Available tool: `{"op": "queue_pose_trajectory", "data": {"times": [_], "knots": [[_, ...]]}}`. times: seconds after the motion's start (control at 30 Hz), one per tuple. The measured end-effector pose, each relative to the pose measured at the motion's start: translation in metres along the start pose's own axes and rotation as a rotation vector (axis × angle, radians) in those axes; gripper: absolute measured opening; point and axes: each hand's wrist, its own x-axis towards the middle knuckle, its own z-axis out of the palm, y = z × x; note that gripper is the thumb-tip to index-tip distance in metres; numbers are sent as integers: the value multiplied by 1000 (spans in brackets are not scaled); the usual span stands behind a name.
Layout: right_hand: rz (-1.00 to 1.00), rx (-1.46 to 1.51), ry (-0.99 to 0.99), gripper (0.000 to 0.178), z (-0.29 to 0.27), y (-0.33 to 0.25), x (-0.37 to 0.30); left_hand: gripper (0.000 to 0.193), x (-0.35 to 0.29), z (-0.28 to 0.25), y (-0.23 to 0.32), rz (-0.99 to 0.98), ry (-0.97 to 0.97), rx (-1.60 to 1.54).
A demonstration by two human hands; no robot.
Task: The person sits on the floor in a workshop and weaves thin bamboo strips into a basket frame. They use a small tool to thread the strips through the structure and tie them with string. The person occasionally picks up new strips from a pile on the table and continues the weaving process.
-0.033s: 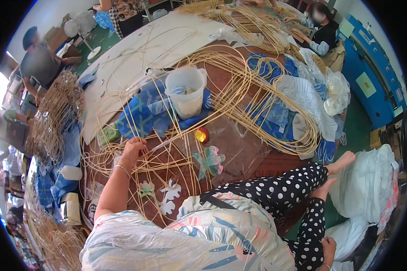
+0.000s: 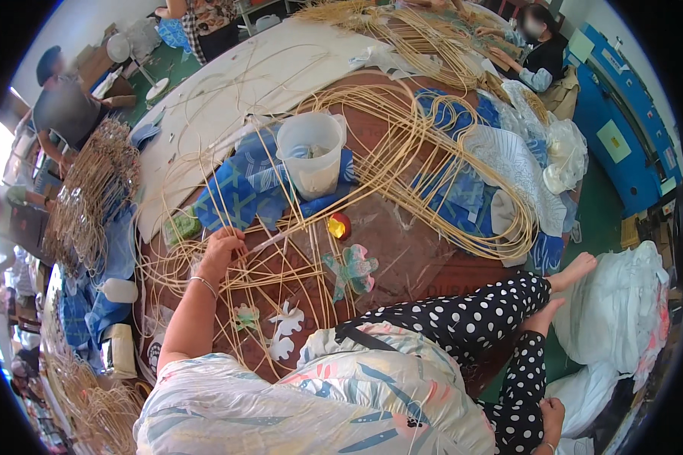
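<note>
My left hand (image 2: 226, 246), with a bracelet on its wrist, is closed on thin rattan canes (image 2: 284, 280). These cross in an open lattice on the brown table. A slim pale stick-like piece (image 2: 269, 243) lies just right of my fingers. My right hand (image 2: 552, 417) rests low at the right beside my dotted trouser leg; its fingers are too hidden to read. Beyond the lattice stands a translucent plastic bucket (image 2: 311, 163) on blue patterned cloth (image 2: 239, 189). Near the lattice's right side are a red and yellow round object (image 2: 339, 226) and a green-pink flower-shaped piece (image 2: 350, 271).
A looped rattan bundle (image 2: 501, 235) spreads over cloths at right. A pale board (image 2: 205, 114) covers the table's far left. Canes in a heap (image 2: 95, 193) stand at left; white sacks (image 2: 611, 311) are by my feet. Several people work around the table.
My left hand has shifted very slightly up over the canes. Everything else on the table stays where it was.
</note>
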Motion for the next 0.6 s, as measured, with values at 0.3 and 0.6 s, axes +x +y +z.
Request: {"op": "queue_pose_trajectory", "data": {"times": [0.3, 0.6], "knots": [[-196, -103, 250, 18, 9, -29, 20, 13, -6, 27, 18, 262, 365, 241], [-472, 233, 19, 15, 67, -169, 10, 12, -31, -5, 27, 243, 245, 59]]}}
